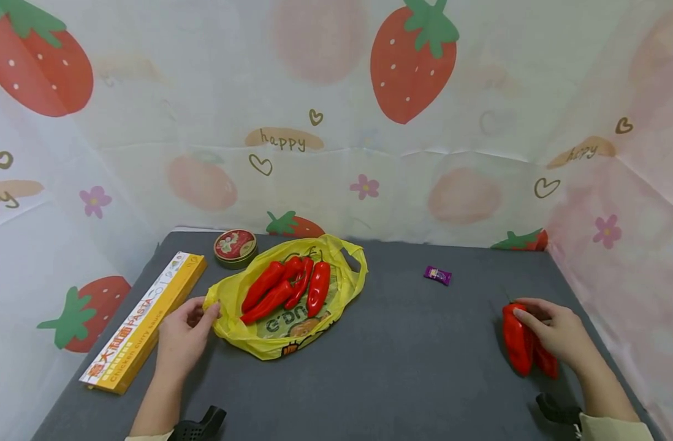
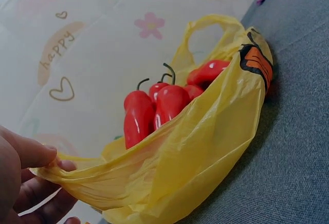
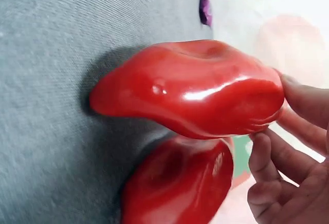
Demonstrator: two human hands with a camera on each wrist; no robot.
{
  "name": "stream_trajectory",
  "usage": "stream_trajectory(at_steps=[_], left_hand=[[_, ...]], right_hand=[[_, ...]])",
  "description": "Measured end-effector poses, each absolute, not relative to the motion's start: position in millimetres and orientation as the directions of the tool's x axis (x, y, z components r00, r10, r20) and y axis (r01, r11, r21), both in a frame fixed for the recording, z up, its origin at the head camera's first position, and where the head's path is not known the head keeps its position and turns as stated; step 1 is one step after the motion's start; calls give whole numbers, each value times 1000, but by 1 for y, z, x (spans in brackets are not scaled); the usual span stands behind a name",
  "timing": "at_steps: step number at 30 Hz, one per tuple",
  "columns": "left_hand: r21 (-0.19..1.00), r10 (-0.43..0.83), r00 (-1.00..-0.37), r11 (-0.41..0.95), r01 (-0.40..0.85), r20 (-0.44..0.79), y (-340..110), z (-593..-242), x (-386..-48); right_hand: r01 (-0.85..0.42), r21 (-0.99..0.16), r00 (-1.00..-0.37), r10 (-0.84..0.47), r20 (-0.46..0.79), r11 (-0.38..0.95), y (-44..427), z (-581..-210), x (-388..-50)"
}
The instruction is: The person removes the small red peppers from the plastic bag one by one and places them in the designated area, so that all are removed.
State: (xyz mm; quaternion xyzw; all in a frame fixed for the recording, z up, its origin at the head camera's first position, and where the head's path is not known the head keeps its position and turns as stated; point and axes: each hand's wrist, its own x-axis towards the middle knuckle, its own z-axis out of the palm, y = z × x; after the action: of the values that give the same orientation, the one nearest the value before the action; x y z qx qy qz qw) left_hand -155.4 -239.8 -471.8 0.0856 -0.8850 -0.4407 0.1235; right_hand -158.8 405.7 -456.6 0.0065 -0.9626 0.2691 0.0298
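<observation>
My left hand (image 1: 184, 334) pinches the left edge of a yellow plastic bag (image 1: 237, 340) between thumb and fingers. Several red chili peppers (image 1: 319, 288) lie in the bag's open mouth, stems toward the back; the left wrist view shows them above the pulled-up yellow rim (image 2: 169, 167). At the far right, my right hand (image 1: 557, 331) pinches the stem end of a red pepper (image 1: 516, 343), its tip pointing down to the table. Close beside it a second red pepper (image 3: 180, 183) lies on the table, partly hidden behind the hand in the head view.
A long yellow and white pasta box (image 1: 146, 321) lies along the table's left side. Behind the bag's left corner stands a round red-lidded tin (image 1: 235, 248). A small purple wrapped candy (image 1: 438, 275) lies toward the back right. Strawberry-printed cloth (image 1: 336, 92) encloses the grey table (image 1: 391, 380).
</observation>
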Motion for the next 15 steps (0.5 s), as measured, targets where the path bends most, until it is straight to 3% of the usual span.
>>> stream_trajectory(at_steps=[6,15], left_hand=[[848,-299,-940,530,-21,163,-237,-469,-155],[860,-242,-948,507,58,206,-234,-469,-154]], right_hand=[[-28,-465,-998,2,63,885,406,-457,-159],[-79,-426,-995,-47,86,901,400,-466,-163]])
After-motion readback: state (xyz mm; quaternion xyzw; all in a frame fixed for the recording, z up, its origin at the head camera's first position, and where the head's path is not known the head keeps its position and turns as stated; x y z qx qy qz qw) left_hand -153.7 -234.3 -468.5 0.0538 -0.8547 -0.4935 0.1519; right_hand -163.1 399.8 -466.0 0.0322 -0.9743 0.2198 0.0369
